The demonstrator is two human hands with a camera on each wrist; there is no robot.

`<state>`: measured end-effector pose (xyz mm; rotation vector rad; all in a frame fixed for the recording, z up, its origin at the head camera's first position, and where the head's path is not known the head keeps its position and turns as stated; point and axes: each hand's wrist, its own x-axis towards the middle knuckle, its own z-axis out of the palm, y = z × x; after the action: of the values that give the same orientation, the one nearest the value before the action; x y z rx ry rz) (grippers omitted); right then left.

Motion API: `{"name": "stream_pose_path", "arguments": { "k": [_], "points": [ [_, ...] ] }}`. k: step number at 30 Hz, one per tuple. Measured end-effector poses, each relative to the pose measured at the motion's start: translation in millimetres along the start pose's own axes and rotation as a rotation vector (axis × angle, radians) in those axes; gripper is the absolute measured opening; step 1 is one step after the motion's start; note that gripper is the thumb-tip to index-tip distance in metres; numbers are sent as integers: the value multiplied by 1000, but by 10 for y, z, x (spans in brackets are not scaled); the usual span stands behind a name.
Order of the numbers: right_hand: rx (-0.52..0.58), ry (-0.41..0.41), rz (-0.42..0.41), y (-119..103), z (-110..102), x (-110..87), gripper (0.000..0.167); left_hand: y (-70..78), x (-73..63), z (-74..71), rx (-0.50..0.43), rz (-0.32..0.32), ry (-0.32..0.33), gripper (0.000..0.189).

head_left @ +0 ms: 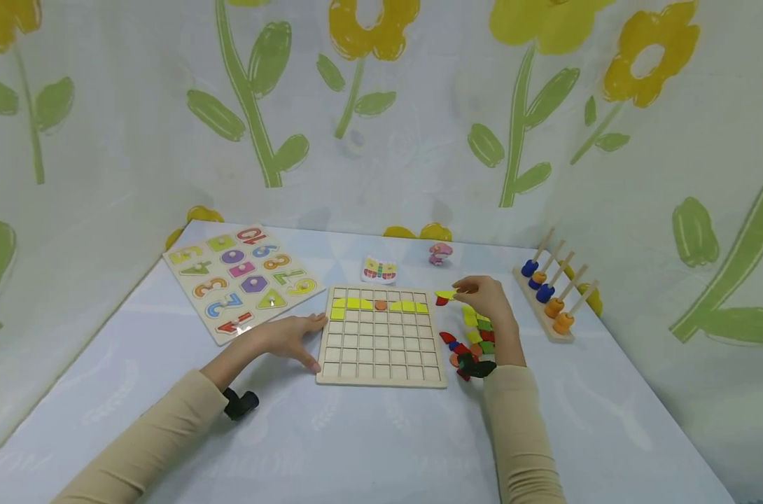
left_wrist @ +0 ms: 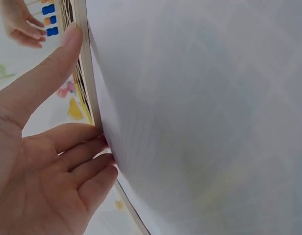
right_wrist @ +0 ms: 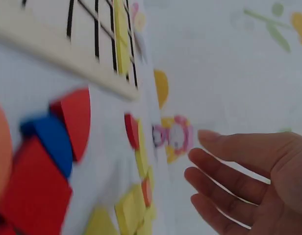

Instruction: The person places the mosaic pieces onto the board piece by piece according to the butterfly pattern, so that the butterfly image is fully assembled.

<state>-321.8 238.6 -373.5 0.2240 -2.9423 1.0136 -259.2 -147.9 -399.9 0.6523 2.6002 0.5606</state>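
A wooden grid board [head_left: 381, 350] lies on the table, with a row of yellow pieces [head_left: 353, 304] and an orange round piece [head_left: 381, 305] near its far side. Against the board's left edge rests my left hand [head_left: 291, 340]; in the left wrist view its thumb and fingertips touch that edge. My right hand [head_left: 487, 297] hovers by the board's far right corner, close to a red piece [head_left: 441, 301] and a yellow piece [head_left: 445, 295]. In the right wrist view, the right hand [right_wrist: 239, 178] has its thumb and fingers apart, with nothing between them.
Loose red, blue, yellow and green pieces [head_left: 471, 336] lie right of the board. A number-and-shape puzzle [head_left: 243, 280] sits at the left, a peg stacker [head_left: 548, 308] at the right. Behind the board are a butterfly card [head_left: 379, 270] and a pink toy figure [head_left: 440, 253].
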Motion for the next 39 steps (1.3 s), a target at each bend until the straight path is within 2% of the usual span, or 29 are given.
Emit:
{"name": "stream_pose_path", "arguments": {
  "k": [7,15,19,25,30,39],
  "points": [
    [-26,-81,182,367,-208,-96,29,-3,-1,-4,13,5,-2,102],
    [43,-115,278,707,-332,-221,33,-4,-3,2,5,8,-4,102],
    [37,-144,283,841,-339,-233,39,-11,-8,-3,2,14,-3,102],
    [21,-172,279,918,-314,-210,43,-16,-16,-6,-4,16,-1,102],
    [38,-166,310,905,-305,-209,44,-5,-16,-7,-6,6,-4,102],
    [74,-162,318,864,-291,-214,44,-3,-18,-2,-2,10,2,102]
  ]
}}
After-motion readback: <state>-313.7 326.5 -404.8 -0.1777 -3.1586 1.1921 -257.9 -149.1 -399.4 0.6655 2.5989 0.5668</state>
